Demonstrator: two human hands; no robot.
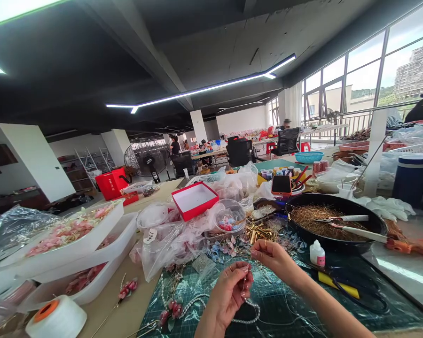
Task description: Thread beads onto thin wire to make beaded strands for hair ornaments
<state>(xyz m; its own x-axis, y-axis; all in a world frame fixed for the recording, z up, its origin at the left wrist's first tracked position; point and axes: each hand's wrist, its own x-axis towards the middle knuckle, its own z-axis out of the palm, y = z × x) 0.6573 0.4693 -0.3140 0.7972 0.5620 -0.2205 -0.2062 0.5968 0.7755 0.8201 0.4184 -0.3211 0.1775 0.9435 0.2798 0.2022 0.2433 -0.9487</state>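
My left hand is closed in a pinch above the green cutting mat. Its fingertips grip the end of a pale beaded strand, whose rest loops down under the hand and across the mat. Up and to the right, my right hand is also pinched closed; what lies between its fingertips is too fine to make out. Thin clear thread trails over the mat below. Pink-red flowers lie at the strand's left side. Ahead of the fingertips are blue and pink petals and gold tube-like pieces.
At right are a black pan of gold wire bits with pliers, a glue bottle and black scissors. White flower trays and a thread cone stand left. A red box rests on plastic bags.
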